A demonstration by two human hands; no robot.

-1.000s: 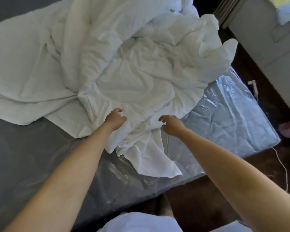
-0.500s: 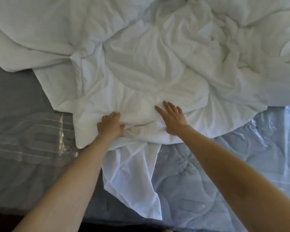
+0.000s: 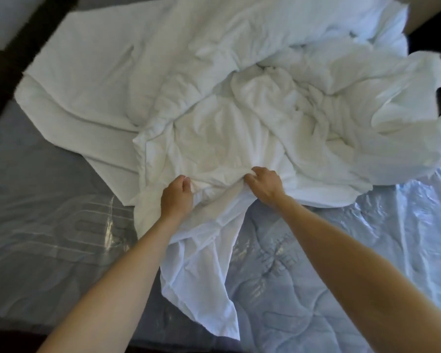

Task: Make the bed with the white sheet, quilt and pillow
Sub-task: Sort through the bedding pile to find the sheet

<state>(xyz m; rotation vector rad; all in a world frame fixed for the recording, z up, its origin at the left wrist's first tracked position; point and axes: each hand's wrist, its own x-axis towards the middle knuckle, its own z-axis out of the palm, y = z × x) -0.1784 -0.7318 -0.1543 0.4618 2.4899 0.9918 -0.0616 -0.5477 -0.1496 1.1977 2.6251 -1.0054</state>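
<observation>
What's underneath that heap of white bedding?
A grey mattress in shiny plastic wrap, bare around the white bedding. Whether a pillow lies beneath the heap is hidden. Both hands grip its near edge.

No readable text, labels, brands, numbers or signs anywhere in the head view. The plastic-wrapped mattress (image 3: 341, 263) shows only a stitched quilting pattern and glare, no print that can be made out. The white bedding (image 3: 214, 110) is plain, no tag or lettering visible.
</observation>
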